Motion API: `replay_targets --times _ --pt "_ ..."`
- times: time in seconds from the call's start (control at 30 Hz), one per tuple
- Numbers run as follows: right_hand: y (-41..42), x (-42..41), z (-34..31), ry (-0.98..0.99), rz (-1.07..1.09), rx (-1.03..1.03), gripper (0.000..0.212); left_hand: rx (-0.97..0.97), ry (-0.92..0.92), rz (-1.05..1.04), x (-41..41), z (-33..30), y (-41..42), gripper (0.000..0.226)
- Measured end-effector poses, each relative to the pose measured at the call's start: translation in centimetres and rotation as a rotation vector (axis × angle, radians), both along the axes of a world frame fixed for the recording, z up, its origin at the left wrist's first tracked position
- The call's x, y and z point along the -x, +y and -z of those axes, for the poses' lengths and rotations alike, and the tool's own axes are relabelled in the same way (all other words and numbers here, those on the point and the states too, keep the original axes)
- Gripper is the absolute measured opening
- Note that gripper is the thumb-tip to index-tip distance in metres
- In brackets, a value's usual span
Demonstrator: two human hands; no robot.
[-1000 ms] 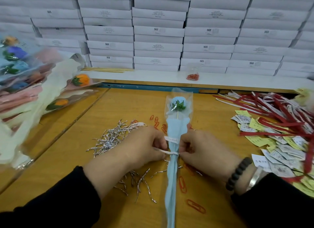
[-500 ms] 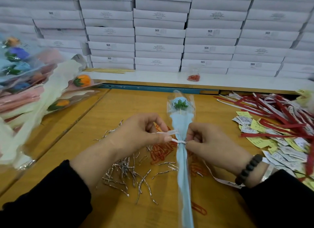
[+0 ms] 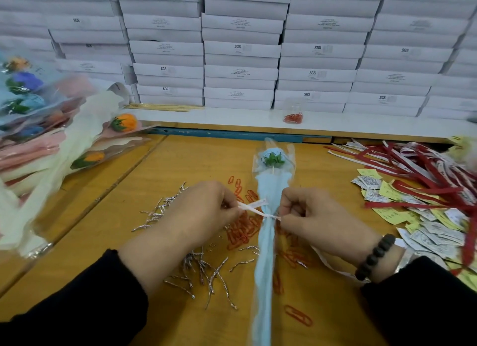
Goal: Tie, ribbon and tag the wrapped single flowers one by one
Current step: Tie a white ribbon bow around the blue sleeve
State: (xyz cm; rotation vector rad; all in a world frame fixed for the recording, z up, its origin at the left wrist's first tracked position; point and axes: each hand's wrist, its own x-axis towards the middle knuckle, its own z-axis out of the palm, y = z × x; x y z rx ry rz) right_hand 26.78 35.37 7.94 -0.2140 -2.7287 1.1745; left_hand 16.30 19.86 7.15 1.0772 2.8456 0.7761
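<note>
On the yellow wooden table [image 3: 180, 327], backed by a wall of stacked white cardboard boxes [image 3: 240, 48], many wrapped flowers are lying heaped at far left [image 3: 51, 139], apparently still awaiting their turn. The pale blue paper-wrapped single flower [image 3: 268, 190] is lying lengthwise at centre, where the left hand [image 3: 204, 214] and right hand [image 3: 315, 221] are each pinching an end of a white ribbon [image 3: 254, 207], cinching it around the wrap. Tagging seems left to do; paper tags [image 3: 426, 232], red ribbons [image 3: 423, 165], silver twist ties [image 3: 206, 265] and red paper clips [image 3: 242, 229] are crowding the work area.
</note>
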Motion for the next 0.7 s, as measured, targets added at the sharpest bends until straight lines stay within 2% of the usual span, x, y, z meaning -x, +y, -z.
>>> replay_targets --times 0.23,0.3,0.37,0.43,0.5,0.53,0.7 --pt "-0.7 -0.1 0.5 -0.067 -0.091 0.041 0.018 -0.103 0.351 -0.096 -0.7 0.7 0.3 0.020" --pt "-0.9 -0.1 0.7 -0.076 -0.093 0.043 0.021 -0.180 0.351 -0.096 -0.8 0.9 0.2 0.017" --pt "-1.0 0.0 0.9 -0.062 -0.092 0.032 0.019 -0.412 0.177 -0.098 -0.8 1.1 0.5 0.010" --pt "-1.1 0.1 1.0 -0.045 -0.091 0.011 0.017 -0.674 -0.076 -0.073 -1.1 1.2 1.1 0.023" --pt "-1.1 0.2 1.1 -0.040 -0.098 0.002 0.017 -0.821 -0.252 -0.023 -1.7 1.2 1.6 0.017" --pt "-1.1 0.2 1.1 -0.042 -0.100 -0.003 0.017 -0.844 -0.320 0.016 -1.9 1.2 1.8 0.014" --pt "-0.7 0.2 1.1 -0.044 -0.088 0.000 0.013 -0.824 -0.604 0.145 -2.1 1.2 1.5 0.029"
